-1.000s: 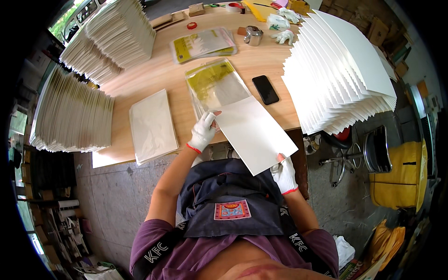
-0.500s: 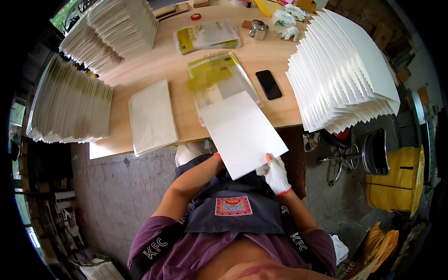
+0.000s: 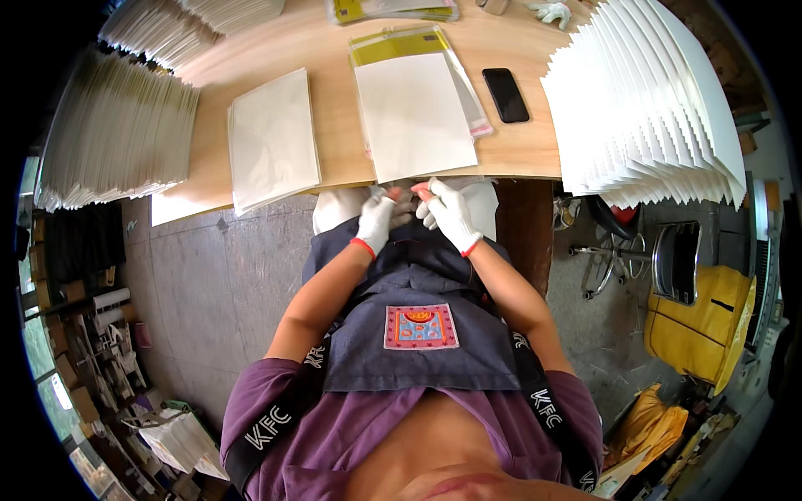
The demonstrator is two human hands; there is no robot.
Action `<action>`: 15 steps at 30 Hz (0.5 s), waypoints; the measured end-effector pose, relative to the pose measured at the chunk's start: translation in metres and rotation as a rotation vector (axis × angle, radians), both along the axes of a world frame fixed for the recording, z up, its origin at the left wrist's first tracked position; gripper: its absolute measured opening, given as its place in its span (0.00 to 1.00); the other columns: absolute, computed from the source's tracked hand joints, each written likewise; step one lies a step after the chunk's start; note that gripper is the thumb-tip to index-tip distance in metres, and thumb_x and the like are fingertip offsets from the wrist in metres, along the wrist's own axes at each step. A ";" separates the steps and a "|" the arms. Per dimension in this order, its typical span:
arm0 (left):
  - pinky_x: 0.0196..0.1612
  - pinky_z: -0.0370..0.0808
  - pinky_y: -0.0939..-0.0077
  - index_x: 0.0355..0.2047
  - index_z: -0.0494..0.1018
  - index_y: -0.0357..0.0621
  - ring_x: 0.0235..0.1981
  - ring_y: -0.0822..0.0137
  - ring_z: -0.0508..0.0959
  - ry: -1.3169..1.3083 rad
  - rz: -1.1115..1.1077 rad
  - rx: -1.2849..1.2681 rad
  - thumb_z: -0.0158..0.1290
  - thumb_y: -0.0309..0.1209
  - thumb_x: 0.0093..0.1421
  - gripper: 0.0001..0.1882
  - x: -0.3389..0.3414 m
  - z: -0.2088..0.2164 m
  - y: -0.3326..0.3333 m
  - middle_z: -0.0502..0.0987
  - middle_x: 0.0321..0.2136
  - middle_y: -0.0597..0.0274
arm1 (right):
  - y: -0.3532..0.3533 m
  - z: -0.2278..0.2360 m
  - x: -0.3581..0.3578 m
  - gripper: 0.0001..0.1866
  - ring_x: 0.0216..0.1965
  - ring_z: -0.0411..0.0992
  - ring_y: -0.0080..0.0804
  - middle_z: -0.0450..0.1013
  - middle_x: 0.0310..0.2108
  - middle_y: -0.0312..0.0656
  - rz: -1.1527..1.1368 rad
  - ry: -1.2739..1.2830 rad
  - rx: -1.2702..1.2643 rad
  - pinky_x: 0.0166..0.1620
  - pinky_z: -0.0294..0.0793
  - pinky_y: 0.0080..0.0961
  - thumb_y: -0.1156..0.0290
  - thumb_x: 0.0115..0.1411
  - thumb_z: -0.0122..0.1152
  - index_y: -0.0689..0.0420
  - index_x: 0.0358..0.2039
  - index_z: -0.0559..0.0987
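A white rectangular board (image 3: 418,117) lies flat over a clear plastic bag with a yellow band (image 3: 384,48), its near end at the table's front edge. Just below that edge, my left hand (image 3: 376,221) and my right hand (image 3: 449,215) come close together, both in white gloves with red cuffs and bare fingertips. Motion smears the left fingers. The right fingers are curled in, and whether they pinch thin film is too small to make out. Another clear bag (image 3: 480,125) shows beneath the board's right side.
A flat pile of whitish sheets (image 3: 274,138) lies left of the board, with tall stacks (image 3: 117,134) farther left. To the right are a black phone (image 3: 505,95) and a fanned stack of white boards (image 3: 643,108). More yellow-banded bags (image 3: 393,8) and a glove (image 3: 551,12) lie at the back.
The white board has moved away from me and been laid down over the bag. My right hand has let go of its near corner, and both hands have come together at the table edge.
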State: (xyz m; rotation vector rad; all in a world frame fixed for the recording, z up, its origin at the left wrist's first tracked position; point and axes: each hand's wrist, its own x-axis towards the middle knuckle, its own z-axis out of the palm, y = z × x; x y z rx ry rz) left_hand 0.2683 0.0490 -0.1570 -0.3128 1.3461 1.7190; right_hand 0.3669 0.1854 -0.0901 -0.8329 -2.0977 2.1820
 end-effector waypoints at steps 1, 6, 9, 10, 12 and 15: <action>0.36 0.78 0.70 0.44 0.69 0.40 0.36 0.64 0.79 0.078 0.016 0.011 0.47 0.33 0.62 0.13 -0.007 0.001 -0.010 0.76 0.39 0.59 | -0.002 0.008 -0.008 0.10 0.17 0.70 0.23 0.72 0.18 0.36 0.070 -0.005 0.152 0.21 0.69 0.20 0.67 0.63 0.48 0.54 0.41 0.75; 0.37 0.79 0.72 0.46 0.69 0.32 0.33 0.62 0.80 0.278 -0.162 -0.136 0.49 0.32 0.61 0.17 -0.035 0.056 -0.021 0.77 0.37 0.55 | -0.008 -0.030 -0.046 0.08 0.30 0.76 0.36 0.77 0.31 0.41 0.324 0.146 0.775 0.29 0.73 0.34 0.67 0.58 0.51 0.52 0.38 0.70; 0.38 0.78 0.77 0.46 0.70 0.31 0.33 0.63 0.80 0.264 -0.263 -0.197 0.49 0.33 0.61 0.18 -0.044 0.047 -0.034 0.78 0.37 0.54 | -0.019 -0.010 -0.064 0.12 0.34 0.76 0.39 0.77 0.33 0.40 0.568 -0.041 1.103 0.31 0.73 0.38 0.64 0.57 0.53 0.52 0.39 0.66; 0.38 0.78 0.78 0.46 0.70 0.31 0.33 0.64 0.80 0.356 -0.347 -0.276 0.48 0.34 0.61 0.18 -0.046 0.055 -0.032 0.78 0.37 0.54 | -0.019 -0.012 -0.067 0.12 0.34 0.76 0.40 0.77 0.33 0.40 0.604 -0.076 1.148 0.31 0.73 0.38 0.64 0.57 0.54 0.52 0.39 0.66; 0.38 0.77 0.80 0.46 0.70 0.31 0.34 0.66 0.80 0.537 -0.512 -0.434 0.48 0.35 0.62 0.19 -0.047 0.082 -0.029 0.78 0.37 0.53 | -0.017 -0.009 -0.065 0.09 0.31 0.76 0.39 0.76 0.31 0.41 0.584 -0.032 0.959 0.30 0.73 0.36 0.66 0.57 0.53 0.54 0.37 0.68; 0.39 0.76 0.78 0.43 0.73 0.33 0.33 0.66 0.80 0.275 -0.234 -0.164 0.48 0.36 0.61 0.18 -0.042 0.044 -0.034 0.78 0.35 0.54 | 0.004 -0.011 -0.034 0.03 0.26 0.74 0.32 0.73 0.27 0.39 0.116 0.039 -0.173 0.28 0.73 0.27 0.75 0.56 0.51 0.56 0.32 0.72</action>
